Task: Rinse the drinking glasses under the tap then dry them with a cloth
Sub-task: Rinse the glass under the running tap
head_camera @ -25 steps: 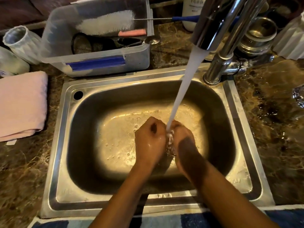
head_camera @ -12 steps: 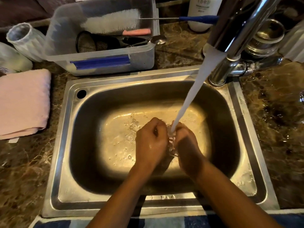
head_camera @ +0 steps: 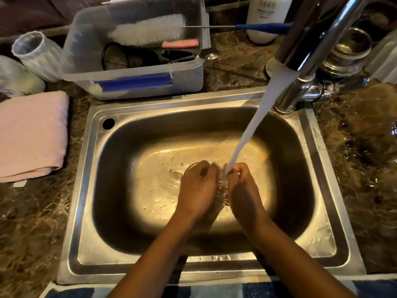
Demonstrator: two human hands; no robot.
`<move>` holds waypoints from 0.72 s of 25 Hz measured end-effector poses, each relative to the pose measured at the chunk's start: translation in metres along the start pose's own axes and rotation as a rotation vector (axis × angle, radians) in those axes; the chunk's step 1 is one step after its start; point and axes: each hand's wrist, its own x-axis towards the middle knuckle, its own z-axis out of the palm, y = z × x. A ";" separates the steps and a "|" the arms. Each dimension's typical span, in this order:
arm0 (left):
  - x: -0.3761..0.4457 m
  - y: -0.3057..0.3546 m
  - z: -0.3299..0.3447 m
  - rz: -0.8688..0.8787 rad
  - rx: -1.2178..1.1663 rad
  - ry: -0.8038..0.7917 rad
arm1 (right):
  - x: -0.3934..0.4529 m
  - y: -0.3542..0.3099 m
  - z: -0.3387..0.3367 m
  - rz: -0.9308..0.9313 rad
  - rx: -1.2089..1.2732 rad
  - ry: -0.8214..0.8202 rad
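- Rinsing at the sink [head_camera: 137, 108], we cup a glass [head_camera: 221, 186] between both hands, low over the steel basin.
- Our left hand [head_camera: 198, 186] curls round the glass from the left, its grip grasping the clear wall; our right hand [head_camera: 242, 188] wraps the opposite side, fingers bent round it too.
- Only a sliver of glass shows between the palms, blurred by water, so we cannot tell how it is tilted.
- Water [head_camera: 255, 123] falls in a white stream from the tap [head_camera: 305, 46] at the sink's far right corner and lands right between our hands, on the glass.
- Droplets and a thin sheet of water spread over the basin floor to the left of the hands.
- A pink cloth [head_camera: 32, 136] lies folded on the brown marbled worktop [head_camera: 32, 222], left of the sink and well apart from the hands.
- Behind the sink stands a clear tub [head_camera: 133, 80] holding a white bottle brush [head_camera: 148, 31], whose wire and blue handle reach out past the right rim, plus a dark mesh strainer [head_camera: 116, 59].
- A ribbed tumbler [head_camera: 36, 54] lies tilted on the worktop left of the tub.
- A white bottle [head_camera: 266, 16] stands at the back, beside the tap.
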 end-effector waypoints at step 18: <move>0.008 -0.007 0.004 -0.369 -0.784 -0.283 | -0.007 -0.006 0.001 -0.265 -0.370 -0.042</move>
